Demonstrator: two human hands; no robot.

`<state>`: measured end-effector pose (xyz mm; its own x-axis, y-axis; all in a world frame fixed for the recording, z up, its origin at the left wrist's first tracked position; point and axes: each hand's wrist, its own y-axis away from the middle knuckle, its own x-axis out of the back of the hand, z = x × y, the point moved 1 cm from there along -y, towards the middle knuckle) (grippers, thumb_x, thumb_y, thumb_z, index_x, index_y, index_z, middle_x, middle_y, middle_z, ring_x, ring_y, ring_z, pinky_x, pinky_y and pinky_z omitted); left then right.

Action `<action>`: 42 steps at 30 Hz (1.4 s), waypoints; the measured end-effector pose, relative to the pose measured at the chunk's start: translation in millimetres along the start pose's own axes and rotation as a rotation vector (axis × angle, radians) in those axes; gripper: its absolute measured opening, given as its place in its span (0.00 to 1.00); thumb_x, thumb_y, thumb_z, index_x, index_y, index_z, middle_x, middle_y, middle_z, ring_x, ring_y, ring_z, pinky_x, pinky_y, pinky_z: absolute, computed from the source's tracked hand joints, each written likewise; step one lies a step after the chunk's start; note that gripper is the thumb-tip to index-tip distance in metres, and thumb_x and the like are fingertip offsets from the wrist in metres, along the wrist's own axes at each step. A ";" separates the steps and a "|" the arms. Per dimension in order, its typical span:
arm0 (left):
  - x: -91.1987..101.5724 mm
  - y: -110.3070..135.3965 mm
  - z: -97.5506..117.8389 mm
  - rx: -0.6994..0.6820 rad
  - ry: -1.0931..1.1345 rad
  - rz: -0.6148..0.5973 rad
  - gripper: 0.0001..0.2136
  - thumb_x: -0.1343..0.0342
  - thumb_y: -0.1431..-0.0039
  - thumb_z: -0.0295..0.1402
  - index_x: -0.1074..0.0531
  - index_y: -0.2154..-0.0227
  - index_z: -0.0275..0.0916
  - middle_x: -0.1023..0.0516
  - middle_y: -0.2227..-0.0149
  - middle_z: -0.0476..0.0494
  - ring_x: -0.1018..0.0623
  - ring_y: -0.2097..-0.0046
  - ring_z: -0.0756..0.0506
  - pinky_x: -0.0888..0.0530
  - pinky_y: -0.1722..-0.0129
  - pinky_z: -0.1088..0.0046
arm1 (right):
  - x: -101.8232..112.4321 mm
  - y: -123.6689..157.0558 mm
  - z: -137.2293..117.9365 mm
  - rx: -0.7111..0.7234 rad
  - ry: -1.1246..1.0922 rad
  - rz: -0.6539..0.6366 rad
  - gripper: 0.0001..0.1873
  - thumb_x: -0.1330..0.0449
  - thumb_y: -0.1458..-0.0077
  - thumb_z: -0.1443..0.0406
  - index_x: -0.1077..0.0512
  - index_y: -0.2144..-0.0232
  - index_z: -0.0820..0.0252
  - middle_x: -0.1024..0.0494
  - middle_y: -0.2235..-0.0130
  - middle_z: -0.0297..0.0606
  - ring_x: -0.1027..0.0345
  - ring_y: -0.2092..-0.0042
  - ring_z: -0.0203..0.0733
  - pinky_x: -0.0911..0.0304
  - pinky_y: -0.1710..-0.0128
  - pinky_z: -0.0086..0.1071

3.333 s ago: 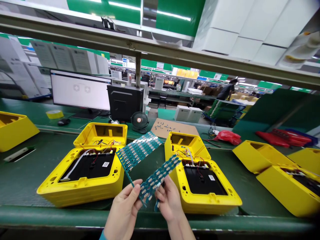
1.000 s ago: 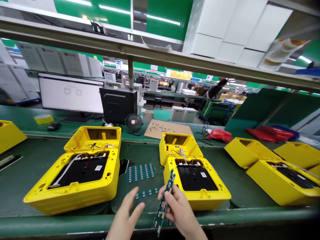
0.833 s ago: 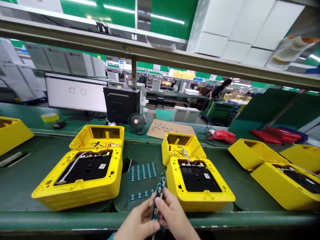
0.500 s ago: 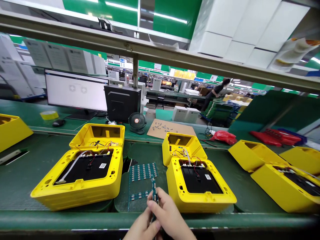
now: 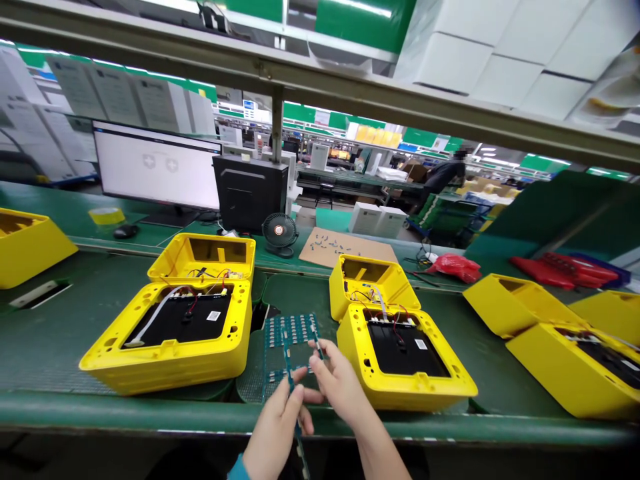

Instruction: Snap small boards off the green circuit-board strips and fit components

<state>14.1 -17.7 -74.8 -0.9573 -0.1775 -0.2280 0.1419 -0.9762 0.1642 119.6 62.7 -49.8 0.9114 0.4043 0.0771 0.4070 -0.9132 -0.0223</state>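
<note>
My left hand (image 5: 278, 419) pinches a long, narrow circuit board strip (image 5: 287, 352) that stands nearly upright, its lower end hanging past the belt's front edge. Between the thumb and fingers of my right hand (image 5: 343, 383) is a second, shorter-looking strip (image 5: 315, 335), tilted and apart from the first. Behind both hands a blue-green circuit board panel (image 5: 274, 333) with rows of small pale parts lies on the green belt. An opened yellow case (image 5: 410, 393) is just right of my right hand, and another yellow case (image 5: 200, 373) sits to the left.
More yellow cases (image 5: 555, 373) stand on the right, and one is at far left. Behind the belt are a monitor (image 5: 160, 167), a small fan (image 5: 280, 231), brown cardboard (image 5: 345, 249) with small parts, and a red bag (image 5: 456, 267). A person stands in the background.
My hands were together around circuit board strips; now they have moved apart, each with one strip. The camera view has tipped slightly downward.
</note>
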 end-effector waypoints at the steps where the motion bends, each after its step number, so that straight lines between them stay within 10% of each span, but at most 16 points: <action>1: 2.3 -1.5 4.1 -0.001 0.052 0.029 0.22 0.54 0.39 0.42 0.42 0.47 0.33 0.25 0.71 0.45 0.31 0.77 0.52 0.33 0.74 0.76 | 3.0 2.0 -0.2 0.021 0.070 0.013 0.17 0.42 0.48 0.55 0.33 0.59 0.57 0.30 0.65 0.34 0.37 0.67 0.34 0.38 0.67 0.29; 9: 24.7 -16.3 34.5 -0.121 0.492 0.244 0.16 0.48 0.41 0.40 0.36 0.54 0.37 0.27 0.68 0.46 0.34 0.72 0.54 0.33 0.72 0.79 | 0.4 43.4 15.6 -0.132 0.156 -0.290 0.08 0.40 0.53 0.65 0.33 0.69 0.61 0.29 0.72 0.30 0.43 0.73 0.30 0.47 0.71 0.27; 21: 49.6 -19.4 82.2 -0.212 0.852 0.308 0.06 0.50 0.41 0.32 0.29 0.66 0.39 0.30 0.67 0.47 0.28 0.64 0.50 0.24 0.62 0.72 | 7.0 55.0 -6.6 -0.177 0.237 -0.375 0.09 0.36 0.59 0.67 0.33 0.75 0.61 0.36 0.77 0.27 0.47 0.74 0.29 0.51 0.74 0.26; 26: 50.1 -13.2 70.9 -0.241 0.576 0.308 0.09 0.44 0.45 0.36 0.30 0.62 0.39 0.31 0.66 0.48 0.39 0.74 0.55 0.39 0.82 0.83 | 13.2 44.9 -8.5 -0.137 -0.116 -0.249 0.13 0.38 0.54 0.61 0.40 0.71 0.59 0.29 0.76 0.29 0.53 0.81 0.25 0.57 0.81 0.25; 33: 7.8 -0.9 20.2 -0.004 0.375 0.124 0.22 0.40 0.51 0.45 0.30 0.58 0.34 0.36 0.79 0.52 0.43 0.78 0.56 0.45 0.81 0.81 | -8.9 34.8 1.7 -0.061 -0.141 -0.285 0.12 0.38 0.53 0.63 0.38 0.72 0.60 0.28 0.73 0.30 0.48 0.79 0.25 0.51 0.79 0.24; 38: 20.6 -1.0 23.5 0.038 0.267 0.185 0.22 0.38 0.55 0.46 0.29 0.60 0.36 0.27 0.73 0.48 0.36 0.75 0.54 0.40 0.77 0.80 | 7.0 26.9 -10.2 0.115 0.085 -0.136 0.11 0.40 0.50 0.59 0.32 0.69 0.61 0.26 0.64 0.38 0.35 0.63 0.37 0.40 0.63 0.30; 42: 29.9 0.0 25.8 -0.017 -0.068 0.113 0.21 0.42 0.51 0.48 0.26 0.59 0.37 0.24 0.70 0.46 0.31 0.71 0.50 0.35 0.72 0.76 | 21.8 15.3 -35.2 0.141 0.071 -0.083 0.22 0.49 0.43 0.52 0.37 0.52 0.59 0.30 0.73 0.33 0.45 0.77 0.30 0.48 0.78 0.28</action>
<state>-21.0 -19.8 -56.9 -0.9496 -0.2787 -0.1435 0.2540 -0.9524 0.1688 143.5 55.7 -13.4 0.8696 0.4689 0.1546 0.4898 -0.8585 -0.1520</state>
